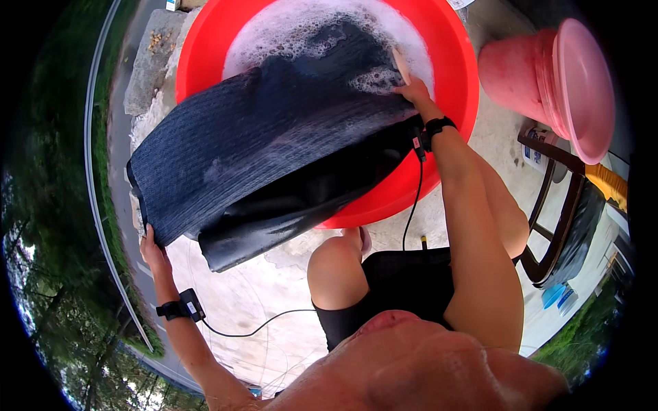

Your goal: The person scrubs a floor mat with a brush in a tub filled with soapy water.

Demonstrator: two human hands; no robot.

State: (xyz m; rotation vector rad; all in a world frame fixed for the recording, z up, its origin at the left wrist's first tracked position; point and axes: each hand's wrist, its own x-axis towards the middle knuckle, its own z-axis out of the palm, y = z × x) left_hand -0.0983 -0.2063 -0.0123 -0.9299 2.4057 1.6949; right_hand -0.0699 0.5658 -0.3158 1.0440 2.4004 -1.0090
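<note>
A large dark blue ribbed floor mat (231,138) lies across a round red plastic basin (200,56), its far part down in foamy water (267,36). The near side is folded over, showing a shiny black backing (308,190). At the mat's lower left corner, outside the basin, my left hand (154,253) grips the edge. My right hand (415,92), over the mat's right side, holds a pale flat tool (401,66), perhaps a brush; its working side is hidden. Suds cling to the mat near that tool.
Pink plastic tubs (519,77) stand right of the basin. Below them are a white container (537,149) and a dark-framed chair (555,231). A concrete block (154,61) lies left. Cables run from wrist devices (193,304). My knee (336,272) is close to the basin.
</note>
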